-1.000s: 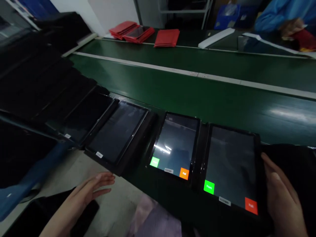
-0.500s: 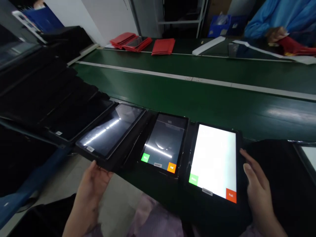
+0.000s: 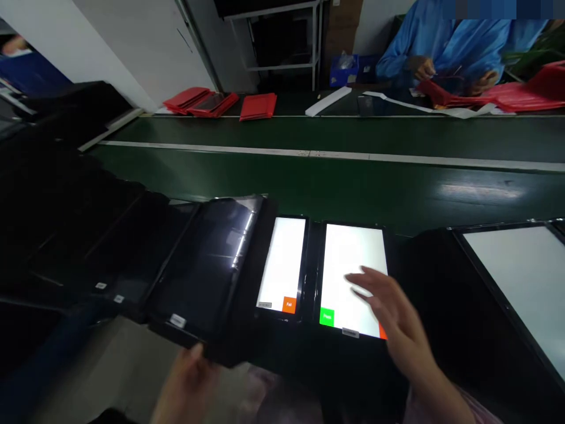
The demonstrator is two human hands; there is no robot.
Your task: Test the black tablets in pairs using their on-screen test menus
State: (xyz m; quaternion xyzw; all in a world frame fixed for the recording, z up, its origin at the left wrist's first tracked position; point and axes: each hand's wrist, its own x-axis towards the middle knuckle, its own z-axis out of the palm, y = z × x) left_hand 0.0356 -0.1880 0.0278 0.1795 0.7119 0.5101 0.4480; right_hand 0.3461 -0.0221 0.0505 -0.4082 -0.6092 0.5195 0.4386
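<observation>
My left hand [image 3: 192,374] is blurred at the near edge of a dark-screened tablet [image 3: 200,265] on a black backing. Its thumb and fingers pinch that edge, and the tablet is tilted. The tablet's right side covers part of a lit tablet [image 3: 282,259] with an orange "Fail" square. Over a second lit tablet [image 3: 339,271], with a green square and a partly hidden red one, hovers my right hand [image 3: 392,312]. Its fingers are stretched out and hold nothing; I cannot tell whether they touch the screen.
More dark tablets overlap at left [image 3: 128,259]. A larger lit tablet [image 3: 521,277] lies at right. Beyond runs a green bench surface [image 3: 265,179] with a pale strip. Red pouches [image 3: 258,107] and a white strip [image 3: 329,101] lie on the far side, where a person in blue [image 3: 441,47] handles red pouches.
My left hand has shifted the dark tablet rightward over its neighbour, whose screen has turned from dark to white. My right hand has moved from beside the other lit tablet to over it.
</observation>
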